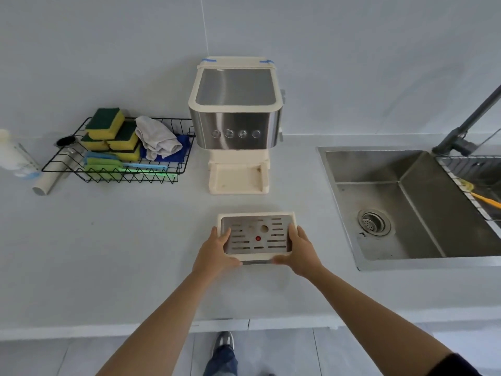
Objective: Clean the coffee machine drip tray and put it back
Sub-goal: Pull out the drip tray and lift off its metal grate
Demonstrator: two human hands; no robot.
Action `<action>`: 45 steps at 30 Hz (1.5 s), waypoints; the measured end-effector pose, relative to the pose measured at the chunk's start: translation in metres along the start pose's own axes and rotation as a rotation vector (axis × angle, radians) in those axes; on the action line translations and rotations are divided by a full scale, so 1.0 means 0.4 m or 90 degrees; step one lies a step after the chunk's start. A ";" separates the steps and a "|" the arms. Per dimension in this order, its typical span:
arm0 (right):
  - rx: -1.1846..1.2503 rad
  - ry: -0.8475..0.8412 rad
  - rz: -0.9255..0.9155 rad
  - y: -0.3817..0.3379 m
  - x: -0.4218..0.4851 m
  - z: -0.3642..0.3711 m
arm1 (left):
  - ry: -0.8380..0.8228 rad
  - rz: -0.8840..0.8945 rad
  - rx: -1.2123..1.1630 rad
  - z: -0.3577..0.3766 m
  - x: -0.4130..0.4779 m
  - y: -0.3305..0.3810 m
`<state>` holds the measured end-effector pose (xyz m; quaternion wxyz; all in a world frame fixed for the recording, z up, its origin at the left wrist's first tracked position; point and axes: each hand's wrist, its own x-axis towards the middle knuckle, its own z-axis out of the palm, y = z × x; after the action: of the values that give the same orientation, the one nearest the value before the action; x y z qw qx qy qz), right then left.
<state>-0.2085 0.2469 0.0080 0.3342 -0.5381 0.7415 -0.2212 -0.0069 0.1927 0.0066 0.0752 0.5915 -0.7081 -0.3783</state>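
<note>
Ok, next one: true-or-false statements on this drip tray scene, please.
1. The left hand and the right hand grip the cream drip tray with slotted steel grate. True.
2. The tray sits in the base of the cream-and-steel coffee machine. False: it is out, in front of the machine.
3. The stainless steel sink lies left of the machine. False: right of it.
4. Yellow-and-green sponges lie in the black wire basket. True.
</note>
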 end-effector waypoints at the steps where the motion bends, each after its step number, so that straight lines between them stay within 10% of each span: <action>1: -0.001 -0.003 0.002 0.008 -0.010 -0.002 | 0.002 -0.006 0.000 0.010 -0.010 0.003; 21: -0.084 -0.065 0.007 0.050 -0.072 0.009 | -0.038 -0.008 0.101 0.057 -0.058 -0.014; 45: -0.414 -0.225 -0.160 -0.003 0.007 -0.025 | -0.164 0.242 0.412 0.045 0.010 0.049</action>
<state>-0.2156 0.2437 0.0148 0.2390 -0.7322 0.6325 0.0820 -0.0333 0.1974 0.0047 -0.1359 0.3908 -0.8912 -0.1860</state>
